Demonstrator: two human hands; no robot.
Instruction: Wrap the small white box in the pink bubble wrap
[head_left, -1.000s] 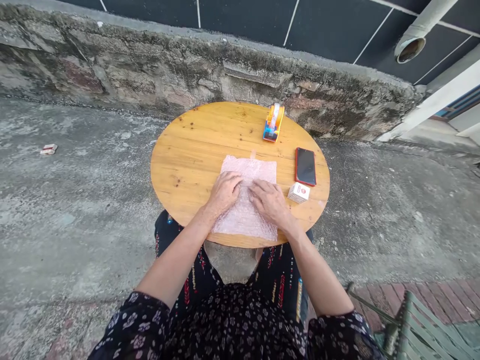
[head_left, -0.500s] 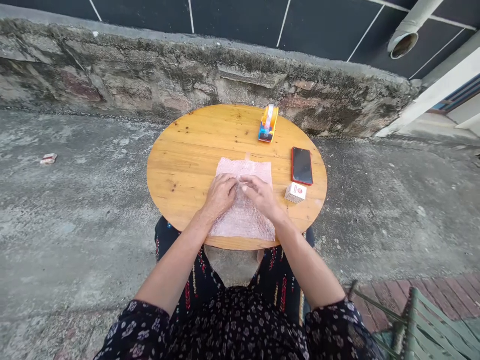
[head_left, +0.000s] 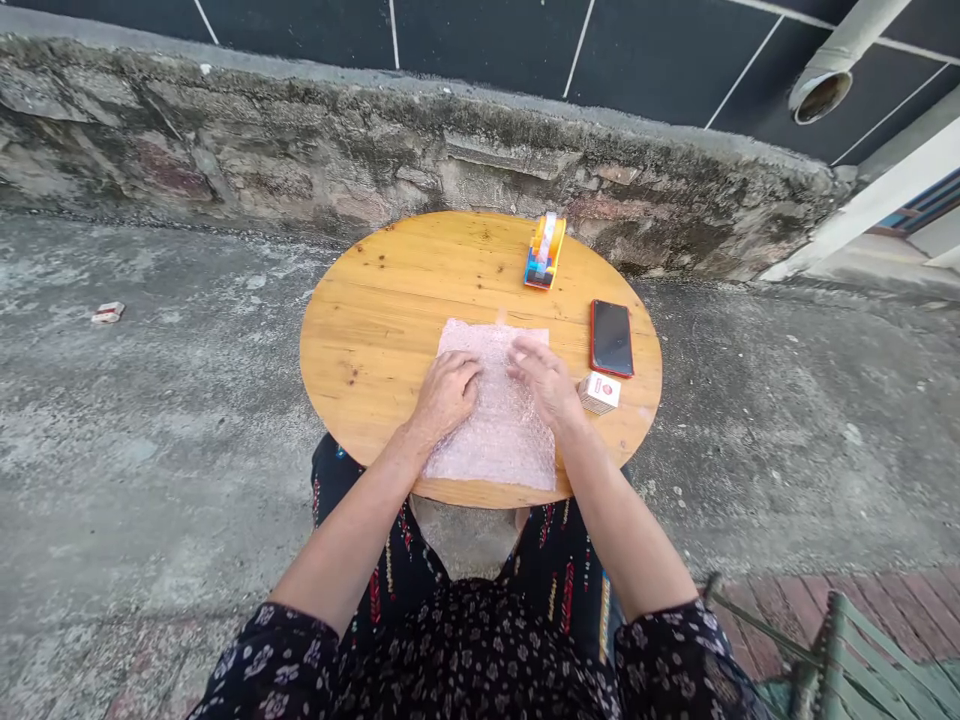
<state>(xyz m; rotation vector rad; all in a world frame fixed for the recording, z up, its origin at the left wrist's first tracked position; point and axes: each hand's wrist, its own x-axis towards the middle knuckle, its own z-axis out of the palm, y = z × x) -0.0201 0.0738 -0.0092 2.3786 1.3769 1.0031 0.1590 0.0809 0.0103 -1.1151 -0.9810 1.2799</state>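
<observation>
A sheet of pinkish bubble wrap (head_left: 491, 450) lies flat near the front edge of the round wooden table (head_left: 367, 330). My left hand (head_left: 448, 393) rests palm down on its left half, fingers stretched out and holding nothing. Over the sheet's right side is my right hand (head_left: 546, 382), slightly blurred, with its fingers apart and nothing visible in them. A faint clear strip, apparently tape (head_left: 501, 316), shows at the sheet's far edge. Close to the right hand stands a small white box (head_left: 600, 393) with a red mark.
Behind the box lies a phone (head_left: 612, 338) in a red case. A yellow and blue tape dispenser (head_left: 546, 252) stands at the table's far right. Beyond the table runs a stone wall base (head_left: 337, 170). A green chair (head_left: 862, 640) is at the lower right.
My right hand has moved right, away from my left hand and the middle of the bubble wrap. The left hand stays on the sheet. The whole view has shifted slightly.
</observation>
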